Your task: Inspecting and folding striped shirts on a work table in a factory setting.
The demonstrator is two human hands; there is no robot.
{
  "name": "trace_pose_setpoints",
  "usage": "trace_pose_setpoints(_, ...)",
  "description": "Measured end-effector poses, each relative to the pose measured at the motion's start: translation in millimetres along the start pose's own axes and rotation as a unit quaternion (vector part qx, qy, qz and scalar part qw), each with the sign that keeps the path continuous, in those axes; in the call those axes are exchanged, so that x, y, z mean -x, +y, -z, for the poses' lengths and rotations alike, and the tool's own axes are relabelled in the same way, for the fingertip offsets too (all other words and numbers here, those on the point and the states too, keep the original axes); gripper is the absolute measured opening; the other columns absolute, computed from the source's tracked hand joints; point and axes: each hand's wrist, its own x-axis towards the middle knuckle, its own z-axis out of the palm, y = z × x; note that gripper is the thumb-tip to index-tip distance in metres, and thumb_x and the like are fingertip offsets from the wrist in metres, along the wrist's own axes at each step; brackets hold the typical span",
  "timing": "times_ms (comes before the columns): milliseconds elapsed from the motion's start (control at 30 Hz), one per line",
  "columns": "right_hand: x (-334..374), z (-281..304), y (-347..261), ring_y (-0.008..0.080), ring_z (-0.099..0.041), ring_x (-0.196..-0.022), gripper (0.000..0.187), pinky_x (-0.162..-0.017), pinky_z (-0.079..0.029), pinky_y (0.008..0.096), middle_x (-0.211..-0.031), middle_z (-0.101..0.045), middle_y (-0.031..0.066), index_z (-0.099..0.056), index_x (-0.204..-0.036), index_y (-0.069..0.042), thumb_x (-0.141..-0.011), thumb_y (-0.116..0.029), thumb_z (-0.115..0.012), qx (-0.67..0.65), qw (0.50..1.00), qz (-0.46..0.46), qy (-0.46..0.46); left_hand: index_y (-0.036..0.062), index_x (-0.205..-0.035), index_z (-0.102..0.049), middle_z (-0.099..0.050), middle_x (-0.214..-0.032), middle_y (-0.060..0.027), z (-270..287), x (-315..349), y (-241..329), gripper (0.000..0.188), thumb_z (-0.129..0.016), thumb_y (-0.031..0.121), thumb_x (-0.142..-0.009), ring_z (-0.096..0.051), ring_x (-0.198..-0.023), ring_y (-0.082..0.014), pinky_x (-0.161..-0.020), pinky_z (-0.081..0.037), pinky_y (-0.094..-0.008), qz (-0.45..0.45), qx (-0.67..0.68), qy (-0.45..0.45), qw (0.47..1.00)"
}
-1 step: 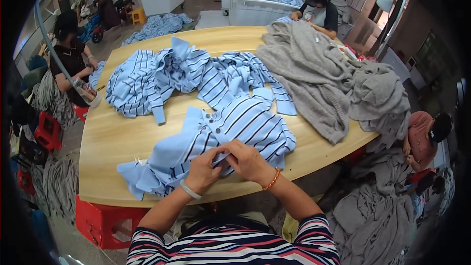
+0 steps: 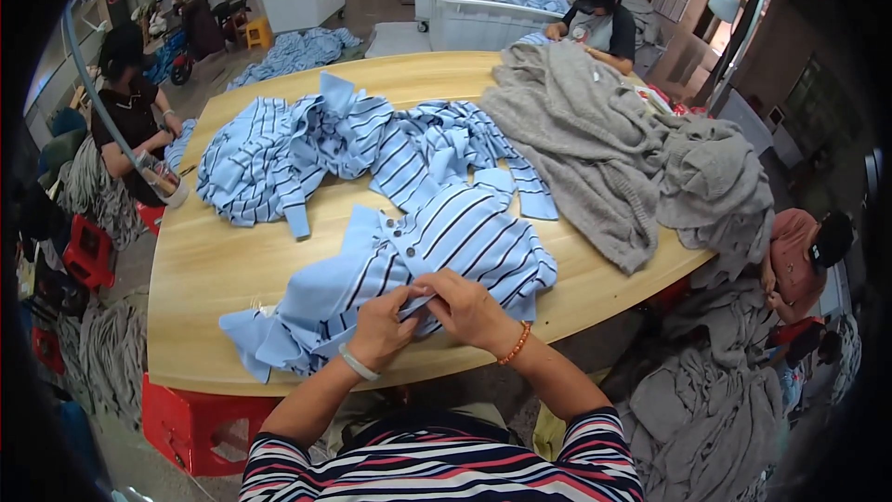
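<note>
A light blue knit cardigan with dark and white stripes lies spread at the table's near edge, dark buttons along its front band. My left hand, with a pale bangle at the wrist, pinches the cardigan's edge below the buttons. Close against it, my right hand, wearing an orange bead bracelet, is closed on the same edge. The fingertips of both hands meet there, and the bit of fabric between them is mostly hidden.
More striped blue knits lie heaped beyond on the wooden table. Grey knits cover its right side. A red stool stands below the near left edge. Co-workers sit around; white bins stand behind.
Both hands stay at the same edge of the cardigan with only slight finger movement. The whole view has shifted very slightly.
</note>
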Motion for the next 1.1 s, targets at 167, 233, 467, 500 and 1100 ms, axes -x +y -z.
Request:
trace_pose_setpoints(167, 10.7, -2.7, 3.9, 0.0313, -0.063, -0.076, 0.021, -0.064, -0.051, 0.0369, -0.089, -0.058, 0.012, -0.06, -0.101, -0.003, -0.081, 0.0, -0.065, 0.029, 0.998, -0.035, -0.039, 0.0049, -0.097, -0.069, -0.066, -0.076, -0.0174, 1.2, 3.5, -0.3, 0.024, -0.07, 0.007, -0.073, -0.064, -0.062, -0.0258, -0.06, -0.049, -0.031, 0.015, -0.008, -0.005, 1.0)
trace_pose_setpoints(233, 7.8, -0.8, 1.5, 0.032, -0.061, -0.073, 0.011, -0.061, -0.05, 0.0376, -0.087, -0.057, 0.0106, -0.06, -0.091, -0.002, -0.082, -0.004, -0.066, 0.03, 0.998, -0.018, -0.061, 0.0049, -0.094, -0.068, -0.063, -0.072, -0.0173, 1.2, 7.1, -10.3, 0.023, -0.069, 0.006, -0.07, -0.062, -0.058, -0.0216, -0.056, -0.046, -0.03, 0.018, -0.008, -0.013, 1.0)
trace_pose_setpoints(467, 12.5, 2.3, -2.7, 0.0318, -0.061, -0.072, 0.009, -0.061, -0.049, 0.0374, -0.086, -0.056, 0.0103, -0.058, -0.089, -0.001, -0.082, -0.002, -0.065, -0.004, 0.996, 0.041, -0.08, 0.0051, -0.09, -0.068, -0.057, -0.066, -0.0176, 3.3, 10.2, -12.2, 0.024, -0.069, 0.003, -0.066, -0.053, -0.05, -0.0208, -0.049, -0.041, -0.0311, 0.011, -0.049, -0.012, 0.999)
trace_pose_setpoints(500, 13.2, 3.4, -3.7, 0.0325, -0.059, -0.073, 0.008, -0.061, -0.048, 0.0385, -0.085, -0.053, 0.012, -0.056, -0.088, -0.001, -0.083, -0.002, -0.063, -0.008, 0.995, 0.043, -0.085, 0.005, -0.089, -0.069, -0.059, -0.065, -0.0153, 2.5, 9.9, -12.0, 0.021, -0.068, 0.004, -0.068, -0.054, -0.051, -0.0194, -0.05, -0.041, -0.0304, 0.017, -0.056, -0.016, 0.998)
trace_pose_setpoints(1100, 15.5, 13.5, -22.4, 0.0278, -0.061, -0.072, 0.016, -0.059, -0.05, 0.0359, -0.084, -0.056, 0.0095, -0.057, -0.09, -0.003, -0.076, -0.001, -0.065, 0.062, 0.995, 0.051, -0.061, 0.0023, -0.1, -0.063, -0.066, -0.09, -0.0036, -5.3, -16.0, -22.7, 0.011, -0.061, 0.011, -0.093, -0.063, -0.079, -0.0111, -0.073, -0.052, -0.0251, 0.252, 0.588, -0.118, 0.76)
